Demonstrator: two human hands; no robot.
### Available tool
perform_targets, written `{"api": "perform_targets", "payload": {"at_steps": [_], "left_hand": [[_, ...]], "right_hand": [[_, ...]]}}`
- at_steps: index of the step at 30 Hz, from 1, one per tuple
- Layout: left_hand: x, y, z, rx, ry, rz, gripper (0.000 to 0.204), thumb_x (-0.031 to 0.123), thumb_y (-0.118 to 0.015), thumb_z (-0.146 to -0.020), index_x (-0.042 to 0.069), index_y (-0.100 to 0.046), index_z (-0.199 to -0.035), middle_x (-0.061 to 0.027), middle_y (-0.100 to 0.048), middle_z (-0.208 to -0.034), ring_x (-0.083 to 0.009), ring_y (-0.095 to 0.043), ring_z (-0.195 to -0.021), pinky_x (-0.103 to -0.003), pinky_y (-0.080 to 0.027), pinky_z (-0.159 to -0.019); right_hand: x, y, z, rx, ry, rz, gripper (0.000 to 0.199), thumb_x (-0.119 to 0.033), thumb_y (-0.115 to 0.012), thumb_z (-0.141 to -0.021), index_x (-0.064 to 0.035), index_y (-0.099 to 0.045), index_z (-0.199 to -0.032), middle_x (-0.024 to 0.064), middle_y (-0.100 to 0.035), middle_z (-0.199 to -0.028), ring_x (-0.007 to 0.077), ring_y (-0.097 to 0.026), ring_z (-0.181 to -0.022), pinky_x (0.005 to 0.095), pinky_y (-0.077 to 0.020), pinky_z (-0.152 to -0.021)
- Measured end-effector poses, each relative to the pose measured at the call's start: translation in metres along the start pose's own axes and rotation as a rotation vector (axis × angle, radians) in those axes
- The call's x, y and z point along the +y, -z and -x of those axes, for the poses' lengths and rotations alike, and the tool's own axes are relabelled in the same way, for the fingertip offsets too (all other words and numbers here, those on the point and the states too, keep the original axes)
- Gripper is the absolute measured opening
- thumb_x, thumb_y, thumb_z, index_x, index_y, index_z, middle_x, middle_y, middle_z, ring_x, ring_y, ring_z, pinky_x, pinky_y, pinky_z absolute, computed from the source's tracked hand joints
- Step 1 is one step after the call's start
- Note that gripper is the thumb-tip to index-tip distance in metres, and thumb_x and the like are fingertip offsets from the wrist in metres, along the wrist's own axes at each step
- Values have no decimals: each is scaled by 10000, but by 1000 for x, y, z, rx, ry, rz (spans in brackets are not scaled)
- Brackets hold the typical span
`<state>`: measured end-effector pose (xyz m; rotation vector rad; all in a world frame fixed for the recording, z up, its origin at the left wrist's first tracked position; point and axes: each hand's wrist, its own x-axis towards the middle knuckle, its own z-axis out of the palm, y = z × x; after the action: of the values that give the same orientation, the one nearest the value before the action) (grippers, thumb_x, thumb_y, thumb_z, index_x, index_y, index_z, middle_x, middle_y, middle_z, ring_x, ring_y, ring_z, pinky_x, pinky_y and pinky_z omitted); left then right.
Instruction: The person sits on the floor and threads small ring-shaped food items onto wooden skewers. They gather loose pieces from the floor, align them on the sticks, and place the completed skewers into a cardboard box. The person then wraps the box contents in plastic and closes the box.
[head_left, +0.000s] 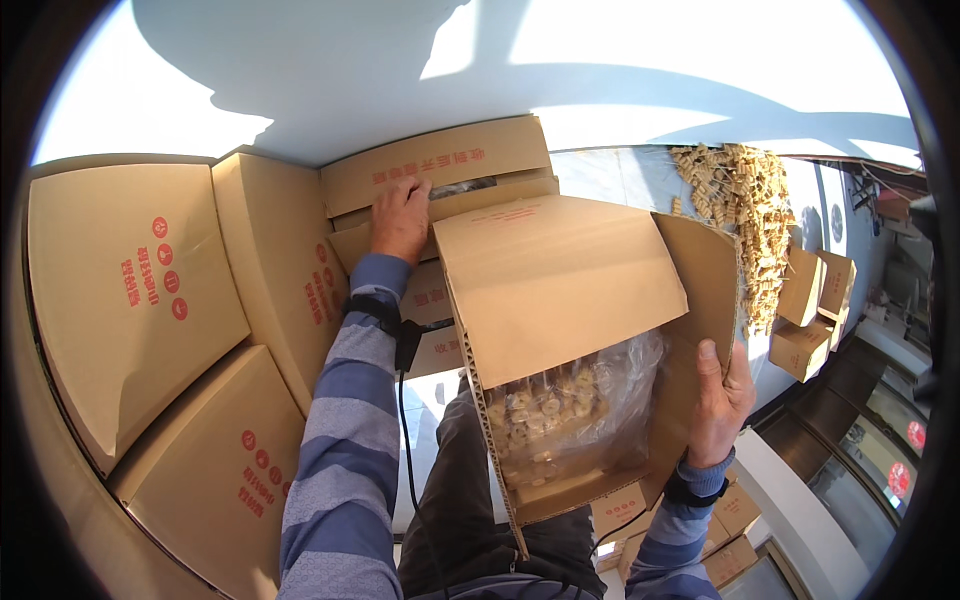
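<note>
My right hand (718,405) grips the right wall of an open cardboard box (560,275) held up in front of me, its flaps standing open. Inside lies a clear plastic bag (575,405) filled with small pale wooden pieces. My left hand (400,218) reaches forward and rests flat on the top edge of another brown box (440,165) in a stack against the white wall, its fingers over the flap. Both forearms wear blue and grey striped sleeves with dark wristbands.
Stacked brown boxes with red print (135,290) fill the left side. A pile of pale wooden pieces (745,215) lies at the right, with smaller boxes (805,320) beside it. More small boxes (735,545) sit on the floor below.
</note>
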<state>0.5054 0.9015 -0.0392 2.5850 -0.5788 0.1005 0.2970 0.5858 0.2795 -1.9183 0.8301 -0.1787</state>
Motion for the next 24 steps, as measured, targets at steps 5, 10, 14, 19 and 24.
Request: {"api": "perform_targets", "payload": {"at_steps": [5,10,14,19,24], "left_hand": [[1,-10,16,107,9,-31,480,274,-642,-915,212,-585,-1388,-134,-471,-1451,-380,-431,-1341,-533,-314,-1126],[4,-5,14,172,12,15,461,230,-612,-928,166,-582,-1383,-133,-482,-1473,-368,-443,-1344,-503,-315,-1138],[17,9,11,109,243,149,351,147,-579,-940,99,-636,-1284,-148,-530,-1416,-369,-481,-1305,-500,-339,-1125],[24,23,6,19,221,50,322,266,-621,-960,119,-674,-1242,-160,-551,-1381,-375,-488,-1285,-499,-357,-1105],[29,12,9,67,214,14,340,291,-605,-975,96,-668,-1247,-162,-542,-1390,-369,-462,-1311,-498,-318,-1133]], "right_hand": [[-24,-15,-29,-74,135,159,266,-106,-650,-995,39,-652,-1218,25,-688,-1060,72,-569,-979,234,-463,-880],[-35,-29,-55,-86,193,156,277,-120,-653,-993,33,-658,-1224,26,-692,-1079,86,-585,-996,242,-466,-894],[-22,-18,-78,-138,191,108,309,-155,-647,-1001,26,-651,-1251,16,-679,-1117,87,-576,-991,239,-449,-894],[-6,4,-99,-144,32,-147,316,-139,-637,-1005,24,-638,-1276,37,-682,-1183,101,-585,-1073,244,-438,-954],[-6,5,-103,-141,-14,-197,317,-147,-627,-1010,22,-637,-1278,36,-682,-1175,95,-595,-1050,239,-450,-921]]}}
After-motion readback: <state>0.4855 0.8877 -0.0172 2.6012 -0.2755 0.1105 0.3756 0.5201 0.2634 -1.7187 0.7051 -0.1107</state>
